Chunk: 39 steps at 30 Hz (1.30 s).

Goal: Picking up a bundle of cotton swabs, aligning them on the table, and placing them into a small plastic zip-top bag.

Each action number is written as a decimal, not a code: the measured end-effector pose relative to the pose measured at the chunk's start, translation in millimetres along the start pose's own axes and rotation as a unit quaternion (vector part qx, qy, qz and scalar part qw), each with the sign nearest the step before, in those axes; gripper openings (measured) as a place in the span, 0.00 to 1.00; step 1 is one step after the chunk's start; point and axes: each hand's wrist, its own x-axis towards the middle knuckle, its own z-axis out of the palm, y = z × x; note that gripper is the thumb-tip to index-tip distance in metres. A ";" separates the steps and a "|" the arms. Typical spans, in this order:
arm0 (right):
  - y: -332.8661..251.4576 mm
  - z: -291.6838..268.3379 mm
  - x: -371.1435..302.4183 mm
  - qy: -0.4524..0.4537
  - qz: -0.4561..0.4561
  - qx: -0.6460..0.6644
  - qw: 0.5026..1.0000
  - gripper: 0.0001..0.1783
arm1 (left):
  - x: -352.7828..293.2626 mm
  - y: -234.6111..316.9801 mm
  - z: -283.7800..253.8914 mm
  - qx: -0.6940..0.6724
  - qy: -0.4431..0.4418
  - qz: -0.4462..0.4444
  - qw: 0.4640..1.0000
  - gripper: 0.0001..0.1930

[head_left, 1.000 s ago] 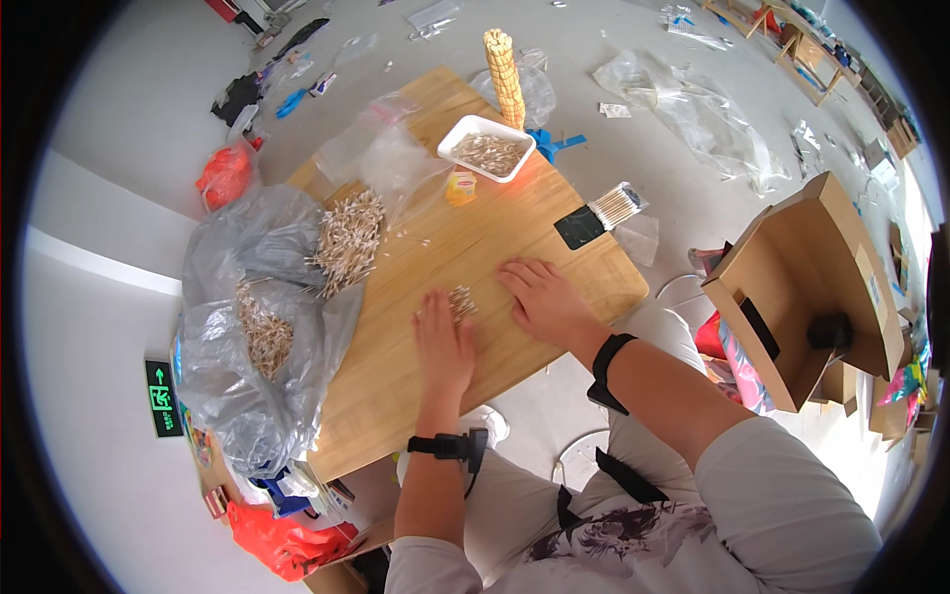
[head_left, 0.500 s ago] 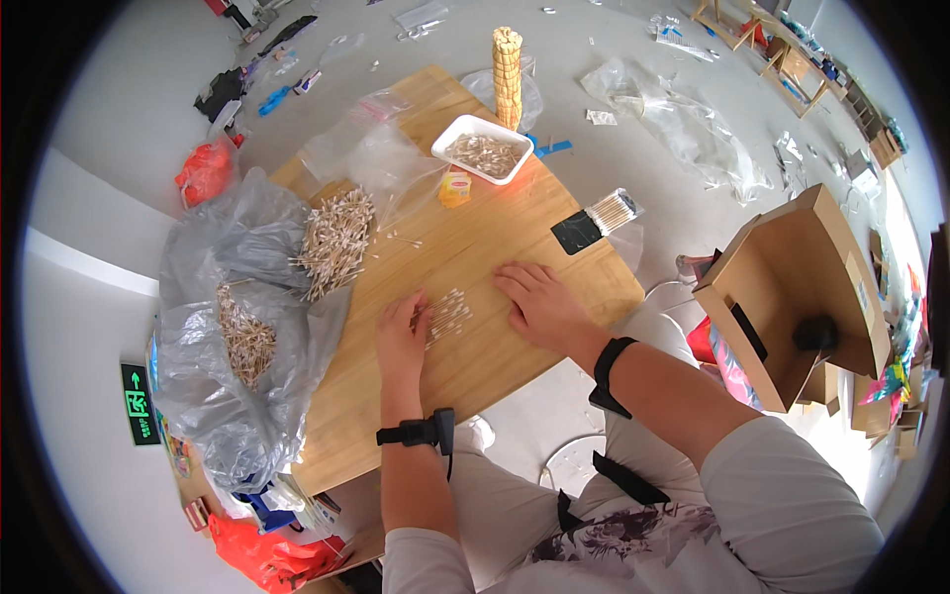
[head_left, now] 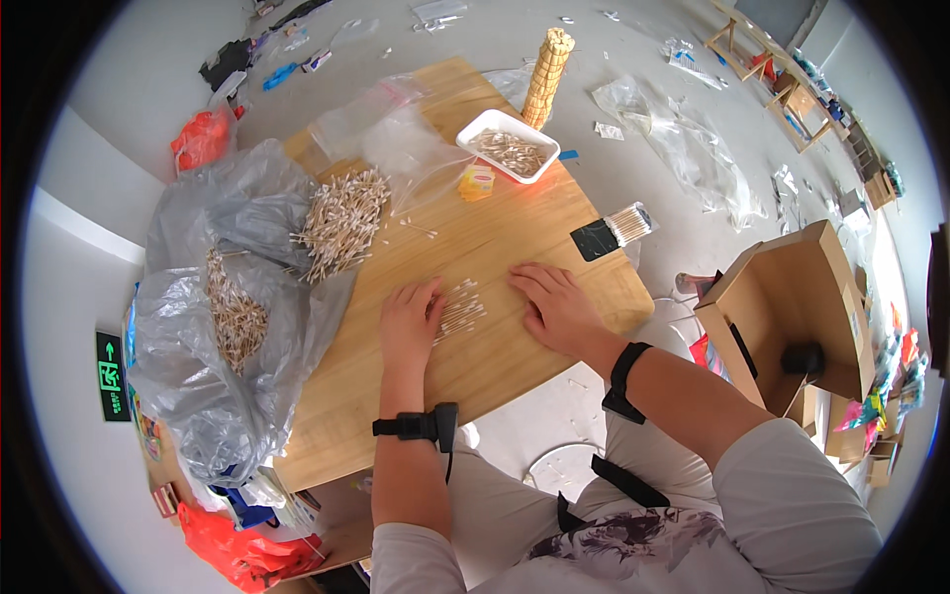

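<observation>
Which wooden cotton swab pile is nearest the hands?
The small, white-tipped wooden swab pile between the left hand and right hand; other piles lie farther away.

Small batch of cotton swabs (head_left: 459,312), thin pale sticks with white tips, lying flat on the bare wooden tabletop (head_left: 515,233) in a loose, thin spread. Sticks run roughly parallel, slanting from lower left to upper right, their white right-hand ends staggered rather than flush, with narrow gaps of wood showing between some. Batch sits between the two hands, right beside the left hand's (head_left: 409,317) curled fingers, contact unclear, and clearly apart from the right hand (head_left: 562,310).
</observation>
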 end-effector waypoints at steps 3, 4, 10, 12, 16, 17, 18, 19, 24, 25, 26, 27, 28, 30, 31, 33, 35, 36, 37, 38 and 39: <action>0.2 -0.8 -0.3 -0.013 0.005 0.001 1.000 0.28 | -0.4 -1.0 -0.1 0.000 0.007 0.001 1.000 0.15; -0.4 -0.9 0.0 -0.014 0.004 0.002 1.000 0.28 | -1.4 -2.7 -0.2 -0.021 -0.003 -0.022 1.000 0.15; 2.2 -1.2 -0.3 -0.016 0.007 -0.003 1.000 0.27 | -3.4 -0.9 -2.9 -0.099 -0.027 -0.078 0.992 0.20; 1.5 -0.6 -0.2 -0.009 -0.002 -0.018 1.000 0.27 | -4.2 -0.6 -3.3 -0.094 -0.027 -0.070 0.993 0.22; -0.5 -0.1 0.1 -0.014 0.001 -0.024 1.000 0.26 | -5.8 -0.9 -2.3 -0.092 -0.011 -0.068 0.993 0.28; -0.6 -0.3 -0.2 -0.015 0.002 -0.022 1.000 0.27 | -5.7 -1.2 -1.6 -0.091 -0.010 -0.066 0.994 0.30; -0.6 -0.9 -0.5 -0.016 0.004 -0.020 1.000 0.27 | -5.3 -1.5 -1.0 -0.093 -0.010 -0.066 0.993 0.30; -0.6 -1.2 -0.6 -0.017 0.005 -0.021 1.000 0.27 | -5.1 -2.0 -0.7 -0.094 -0.013 -0.068 0.993 0.30; -1.7 -2.6 0.9 -0.016 0.006 -0.018 1.000 0.27 | -2.9 -2.2 -2.0 -0.109 -0.027 -0.094 0.989 0.31; -1.9 -2.8 1.1 -0.016 0.007 -0.019 1.000 0.27 | -2.8 -2.0 -2.1 -0.106 -0.027 -0.093 0.990 0.31; -2.2 -3.2 1.3 -0.017 0.008 -0.017 1.000 0.27 | -2.6 -1.7 -2.3 -0.103 -0.028 -0.093 0.990 0.31; -2.1 -3.4 1.1 -0.018 0.008 -0.016 1.000 0.27 | -2.6 -1.8 -2.1 -0.103 -0.028 -0.093 0.990 0.31; -1.6 -3.3 1.1 -0.018 0.009 -0.016 1.000 0.27 | -2.5 -1.9 -2.2 -0.100 -0.028 -0.088 0.991 0.31; -0.6 -3.1 0.9 -0.030 0.015 -0.013 0.999 0.28 | -2.3 -2.0 -3.0 -0.097 -0.028 -0.082 0.991 0.31; -0.2 -2.7 0.5 -0.030 0.016 -0.013 0.999 0.28 | -2.5 -2.0 -3.8 -0.096 -0.031 -0.081 0.992 0.31; -0.2 -2.2 0.3 -0.028 0.014 -0.017 0.999 0.28 | -2.8 -1.6 -5.5 -0.094 -0.034 -0.078 0.992 0.31; -0.5 -2.5 0.5 -0.027 0.013 -0.015 0.999 0.28 | -3.0 -1.2 -7.5 -0.110 -0.040 -0.081 0.990 0.31; -0.4 -2.8 0.5 -0.027 0.013 -0.014 0.999 0.28 | -3.3 -1.8 -8.1 -0.110 -0.041 -0.081 0.990 0.31; -0.7 -2.8 0.5 -0.027 0.014 -0.015 0.999 0.28 | -3.5 -2.7 -9.0 -0.112 -0.044 -0.072 0.990 0.32; -1.1 -2.7 0.4 -0.024 0.011 -0.016 1.000 0.27 | -3.8 -3.2 -9.4 -0.113 -0.047 -0.064 0.990 0.32; -0.8 -2.6 0.3 -0.021 0.008 -0.018 1.000 0.27 | -3.2 -1.8 -10.6 -0.113 -0.047 -0.063 0.990 0.32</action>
